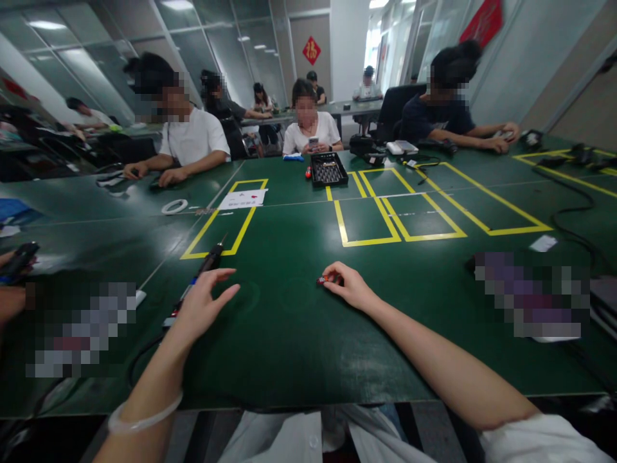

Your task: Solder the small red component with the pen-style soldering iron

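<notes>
In the head view my right hand (351, 286) pinches a small red-and-orange object (321, 280) between thumb and fingertips, low over the green table (284, 360). The object is too small and too covered by fingers to tell its kind. To the left, my left hand (205, 302) is open, thumb and fingers apart, with nothing in it. Right beside and partly behind it lies a black electric screwdriver (211, 257) with a thin metal bit pointing away from me. Its lower body is partly hidden by my hand, so I cannot tell if they touch.
Yellow tape rectangles (371, 243) mark the table. A black tray (330, 180) of small parts stands at the far side, near a tape roll (174, 207) and a paper sheet (243, 199). Blurred-out devices (535, 296) flank me. Other people sit around the table.
</notes>
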Action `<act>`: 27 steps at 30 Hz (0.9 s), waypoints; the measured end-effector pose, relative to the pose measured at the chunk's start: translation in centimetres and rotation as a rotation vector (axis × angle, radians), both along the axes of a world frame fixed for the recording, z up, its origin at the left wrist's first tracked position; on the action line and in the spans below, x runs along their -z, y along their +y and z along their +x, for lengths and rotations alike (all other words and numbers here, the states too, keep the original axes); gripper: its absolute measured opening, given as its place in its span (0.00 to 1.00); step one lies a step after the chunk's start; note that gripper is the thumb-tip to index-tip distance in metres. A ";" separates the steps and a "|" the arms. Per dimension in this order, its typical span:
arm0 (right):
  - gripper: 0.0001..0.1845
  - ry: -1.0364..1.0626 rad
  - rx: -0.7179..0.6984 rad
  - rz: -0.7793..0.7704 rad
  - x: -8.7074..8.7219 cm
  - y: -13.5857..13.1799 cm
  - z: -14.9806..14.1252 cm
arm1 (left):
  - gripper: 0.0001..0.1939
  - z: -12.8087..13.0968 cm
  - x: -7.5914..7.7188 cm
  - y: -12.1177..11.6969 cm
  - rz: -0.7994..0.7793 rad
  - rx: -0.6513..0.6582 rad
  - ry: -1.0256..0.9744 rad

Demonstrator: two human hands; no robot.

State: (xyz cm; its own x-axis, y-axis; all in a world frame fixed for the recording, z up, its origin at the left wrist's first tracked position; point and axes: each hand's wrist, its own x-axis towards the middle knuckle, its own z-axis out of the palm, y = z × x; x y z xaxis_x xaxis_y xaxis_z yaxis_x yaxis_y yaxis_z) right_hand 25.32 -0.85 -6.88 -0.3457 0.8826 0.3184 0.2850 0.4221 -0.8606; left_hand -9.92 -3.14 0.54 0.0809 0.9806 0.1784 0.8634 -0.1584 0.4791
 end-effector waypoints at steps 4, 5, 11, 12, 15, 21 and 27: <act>0.07 -0.015 0.003 0.002 0.1 0.0 -0.1 | 0.34 -8.3 1.5 -1.1 0.005 -0.193 0.314; 0.07 -0.019 0.005 0.003 0.1 0.0 -0.2 | 0.36 -9.9 1.9 -1.4 -0.033 -0.232 0.359; 0.07 -0.036 0.002 -0.008 0.1 -0.1 -0.2 | 0.44 -12.5 3.1 -2.4 -0.302 -0.276 0.376; 0.07 -0.036 0.001 -0.013 0.1 -0.1 -0.2 | 0.44 -12.2 3.0 -2.2 -0.320 -0.267 0.381; 0.07 -0.033 -0.003 -0.027 0.1 -0.1 -0.3 | 0.44 -10.6 2.6 -1.7 -0.344 -0.218 0.391; 0.07 -0.036 -0.008 -0.017 0.1 -0.1 -0.3 | 0.44 -6.0 2.3 -1.0 -0.308 -0.152 0.421; 0.07 -0.043 -0.005 0.006 0.2 0.0 -0.3 | 0.36 2.2 1.6 -0.5 -0.284 -0.060 0.461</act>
State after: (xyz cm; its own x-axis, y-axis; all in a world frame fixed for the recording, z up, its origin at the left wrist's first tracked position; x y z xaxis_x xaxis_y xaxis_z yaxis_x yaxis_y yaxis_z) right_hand 25.02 -0.89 -7.04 -0.3634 0.8790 0.3087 0.3199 0.4289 -0.8448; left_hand -7.77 -3.62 -1.05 0.0304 0.9904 -0.1347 0.9976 -0.0217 0.0656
